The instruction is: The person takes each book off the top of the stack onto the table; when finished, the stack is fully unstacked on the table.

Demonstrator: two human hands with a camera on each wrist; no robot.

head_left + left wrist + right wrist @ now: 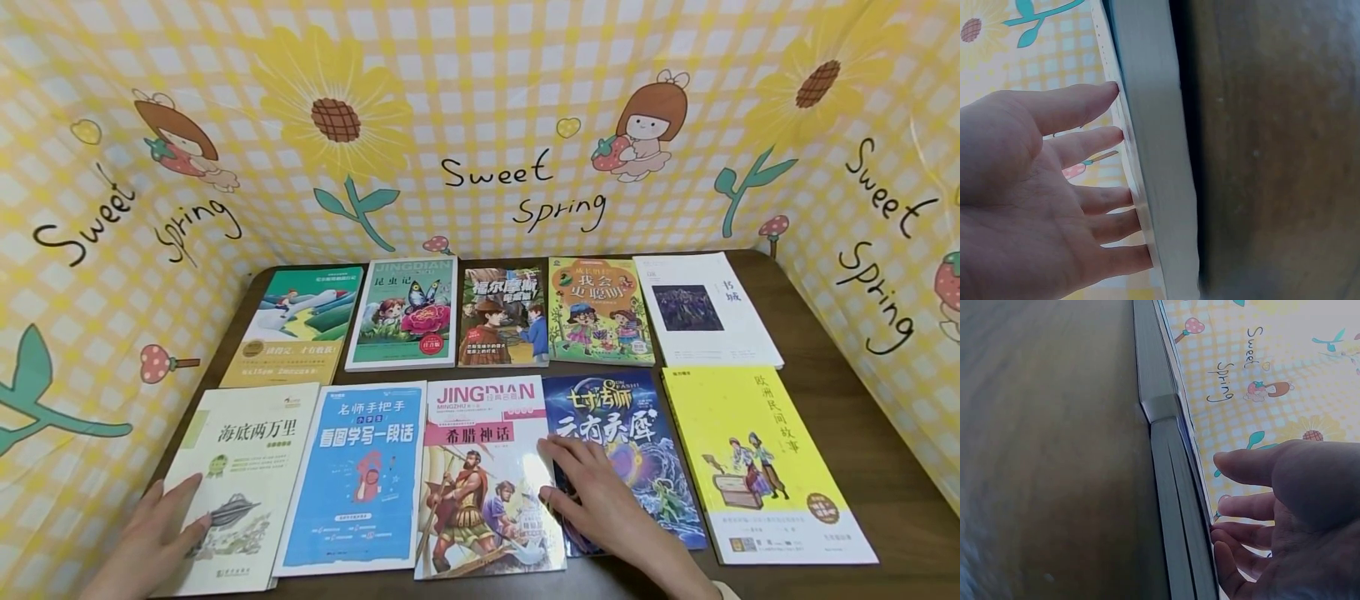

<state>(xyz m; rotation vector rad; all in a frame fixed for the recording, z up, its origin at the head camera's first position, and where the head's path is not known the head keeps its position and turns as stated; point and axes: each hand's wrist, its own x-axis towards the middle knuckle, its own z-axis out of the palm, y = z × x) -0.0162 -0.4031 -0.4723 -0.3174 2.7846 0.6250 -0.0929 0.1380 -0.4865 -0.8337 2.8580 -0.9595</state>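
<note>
My left hand point(153, 529) rests its fingertips on a pale cream book point(251, 475) with a flying-saucer-like drawing, at the front left. In the left wrist view, the spread fingers of the hand point(1054, 187) touch a cover above a thick page edge point(1154, 137). My right hand point(600, 496) lies over a purple-blue fantasy book point(663, 467). Its fingertips reach the right edge of a pink-and-white book point(465, 475) showing a figure in a red cape. The right wrist view shows the hand point(1310, 512) with loosely bent fingers beside book edges point(1175, 506). Neither hand grips anything.
A blue book point(367, 467) lies between the hands, and a yellow book point(750, 467) at front right. Behind them is a row of several books, including a green one point(401, 312) and a white one point(720, 308). Yellow checked cloth point(480, 108) surrounds the dark table point(840, 467).
</note>
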